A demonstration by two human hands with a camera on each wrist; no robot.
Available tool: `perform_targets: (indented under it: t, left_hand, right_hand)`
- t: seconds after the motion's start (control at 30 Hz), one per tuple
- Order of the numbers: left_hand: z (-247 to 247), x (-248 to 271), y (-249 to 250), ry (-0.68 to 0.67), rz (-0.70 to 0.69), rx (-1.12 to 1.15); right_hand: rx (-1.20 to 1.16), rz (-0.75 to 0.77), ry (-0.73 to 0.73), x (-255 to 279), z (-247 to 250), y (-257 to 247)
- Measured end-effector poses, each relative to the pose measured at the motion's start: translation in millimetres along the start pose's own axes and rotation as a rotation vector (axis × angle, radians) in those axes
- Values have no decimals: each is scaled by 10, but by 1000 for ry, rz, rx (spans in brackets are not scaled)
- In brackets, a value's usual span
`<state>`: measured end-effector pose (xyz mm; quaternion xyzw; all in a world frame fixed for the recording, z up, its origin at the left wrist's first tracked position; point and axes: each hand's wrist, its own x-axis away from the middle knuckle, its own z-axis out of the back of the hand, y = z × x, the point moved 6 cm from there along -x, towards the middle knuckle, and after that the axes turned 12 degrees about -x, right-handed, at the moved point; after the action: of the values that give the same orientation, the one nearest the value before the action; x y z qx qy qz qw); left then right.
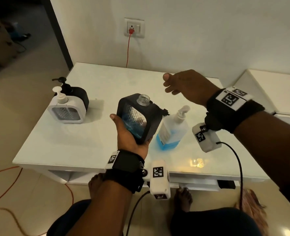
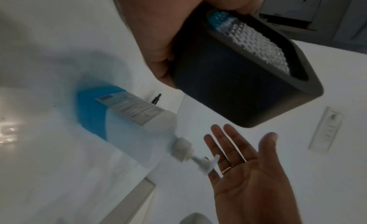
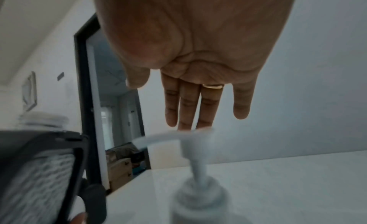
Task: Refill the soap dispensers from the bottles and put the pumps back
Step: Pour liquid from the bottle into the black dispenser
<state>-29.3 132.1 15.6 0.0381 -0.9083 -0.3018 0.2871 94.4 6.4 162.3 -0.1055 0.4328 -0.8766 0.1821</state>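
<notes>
The left hand point(image 1: 132, 135) has its grip clamped round the lower part of the black dispenser point(image 1: 140, 119), holding it tilted above the bench point(image 1: 106, 79) with its clear threaded neck point(image 1: 143, 99) open and pumpless; a little blue soap sits in the bottom. The right hand point(image 1: 186, 86) hovers empty, fingers straight and spread, above and behind the refill bottle point(image 1: 172, 128), which stands on the bench just right of the dispenser, part full of blue soap with its white pump point(image 1: 183, 110) on. A black pump point(image 1: 164, 111) seems to lie behind the dispenser, mostly hidden. Far left, the white dispenser point(image 1: 65, 108) and another black one point(image 1: 76, 96) stand with pumps on. Judging by this, the filling step is underway: next, the right hand needs to grasp the bottle, open it, and pour into the neck.
</notes>
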Motion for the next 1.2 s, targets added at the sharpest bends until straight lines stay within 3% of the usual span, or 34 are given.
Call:
perform_targets:
  t: [0.17, 0.3, 1.2]
  left_hand:
    - [39, -33, -208, 1, 84, -74]
    - [-9, -32, -417, -1, 174, -179]
    - [-60, -148, -710, 36, 230, -381]
  right_hand:
    - [192, -185, -97, -78, -113, 430]
    - [101, -255, -138, -104, -225, 589]
    - [43, -379, -120, -61, -274, 622]
